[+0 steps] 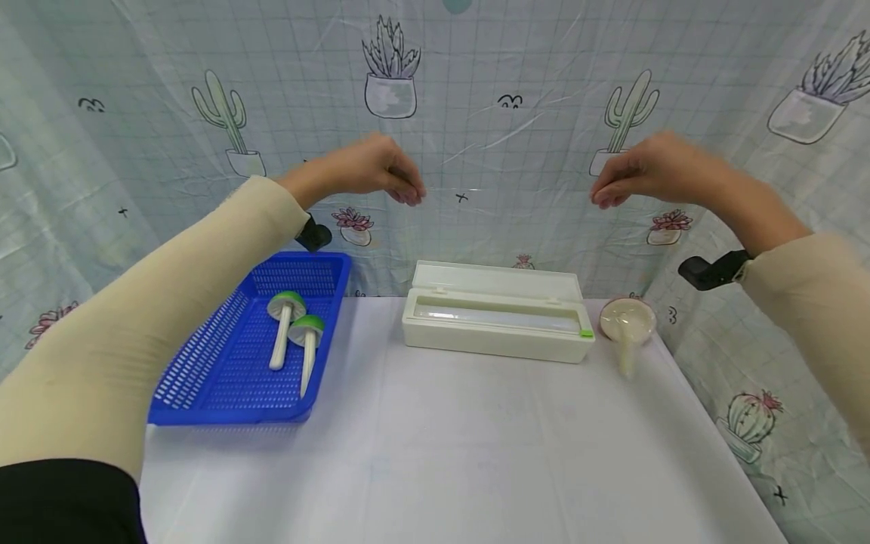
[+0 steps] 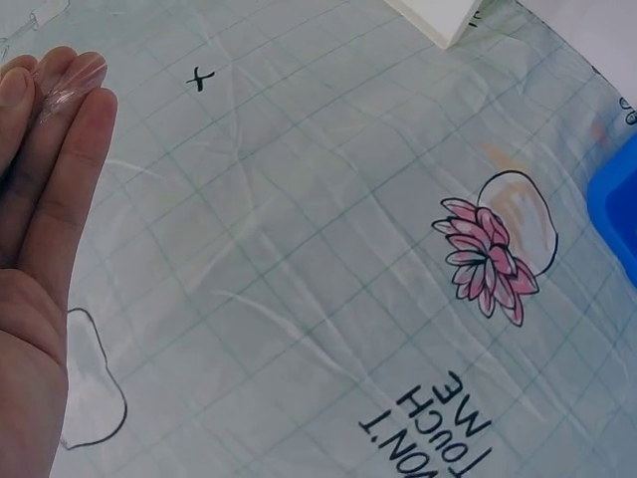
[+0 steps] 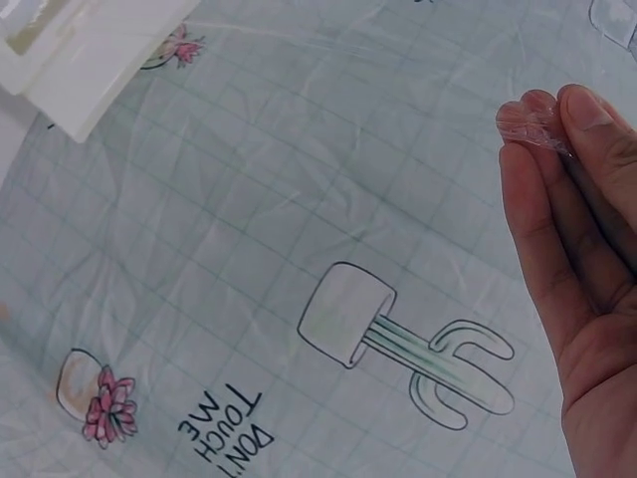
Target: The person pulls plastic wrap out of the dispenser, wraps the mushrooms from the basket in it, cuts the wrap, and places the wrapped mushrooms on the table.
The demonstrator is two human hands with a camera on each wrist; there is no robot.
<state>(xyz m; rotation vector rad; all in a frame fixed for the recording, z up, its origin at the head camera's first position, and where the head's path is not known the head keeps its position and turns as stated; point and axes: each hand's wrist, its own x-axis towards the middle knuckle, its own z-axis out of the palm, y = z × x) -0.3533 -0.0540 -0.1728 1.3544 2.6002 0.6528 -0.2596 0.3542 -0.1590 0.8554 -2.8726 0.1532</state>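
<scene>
My left hand (image 1: 374, 170) and right hand (image 1: 655, 172) are raised and apart in front of the curtain. Each pinches an edge of clear cling film, which shows between the fingers as shiny film (image 2: 75, 88) in the left wrist view and a crumpled edge (image 3: 532, 129) in the right. Faint glints between the hands suggest the sheet spans them; its lower extent is hard to see. Beneath them on the table stands a white cling film box (image 1: 496, 344), lid raised. At its right lies a pale mushroom-shaped piece (image 1: 627, 321), its stem blurred.
A blue plastic basket (image 1: 224, 415) stands at the left, holding two mushroom-shaped pieces (image 1: 280, 336) with green tops and white stems. White cloth (image 1: 462, 453) covers the table. A patterned curtain (image 1: 469, 45) closes the back and sides.
</scene>
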